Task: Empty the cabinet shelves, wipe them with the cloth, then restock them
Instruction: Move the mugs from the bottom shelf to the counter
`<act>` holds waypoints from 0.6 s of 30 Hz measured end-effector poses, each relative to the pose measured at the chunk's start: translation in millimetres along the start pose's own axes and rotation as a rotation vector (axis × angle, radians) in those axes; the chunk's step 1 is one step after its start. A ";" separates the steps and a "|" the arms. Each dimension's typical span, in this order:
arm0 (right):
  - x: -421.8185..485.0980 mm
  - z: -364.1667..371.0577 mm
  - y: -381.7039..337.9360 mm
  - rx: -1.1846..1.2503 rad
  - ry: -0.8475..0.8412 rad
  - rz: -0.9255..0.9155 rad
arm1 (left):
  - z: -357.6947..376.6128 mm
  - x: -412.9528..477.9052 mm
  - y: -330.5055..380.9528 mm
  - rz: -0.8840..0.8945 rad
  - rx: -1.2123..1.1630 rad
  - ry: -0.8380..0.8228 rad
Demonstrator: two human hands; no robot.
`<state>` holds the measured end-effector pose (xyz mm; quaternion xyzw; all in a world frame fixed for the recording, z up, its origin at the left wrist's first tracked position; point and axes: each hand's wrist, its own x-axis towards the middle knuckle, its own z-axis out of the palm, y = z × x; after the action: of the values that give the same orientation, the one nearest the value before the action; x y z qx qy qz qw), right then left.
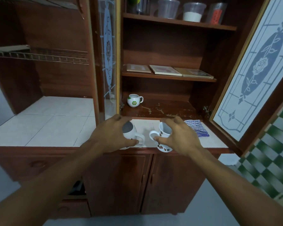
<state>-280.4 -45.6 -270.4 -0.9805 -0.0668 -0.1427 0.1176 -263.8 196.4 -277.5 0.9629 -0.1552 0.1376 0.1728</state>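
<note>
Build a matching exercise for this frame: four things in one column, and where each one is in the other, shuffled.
Things:
1. logo mug
2. spotted mug
3. plain mug
4. cloth

Places:
A. in the left hand
B. on the counter, right of both hands
C. on the bottom shelf
D. in the right hand

Pairs: 1-C, 2-D, 3-A, 4-B

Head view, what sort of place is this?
Probably a home kitchen: brown wooden cabinet holding clear plastic storage containers, white ceramic mugs, a white tiled counter, metal wire dish rack.
</note>
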 end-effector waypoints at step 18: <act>-13.0 33.6 -151.0 0.055 -0.013 -0.052 | -72.0 -74.2 -126.5 -0.076 0.033 0.024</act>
<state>-308.7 107.0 -273.6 -0.9757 -0.0969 -0.1376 0.1405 -303.1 354.9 -272.9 0.9690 -0.1141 0.1452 0.1641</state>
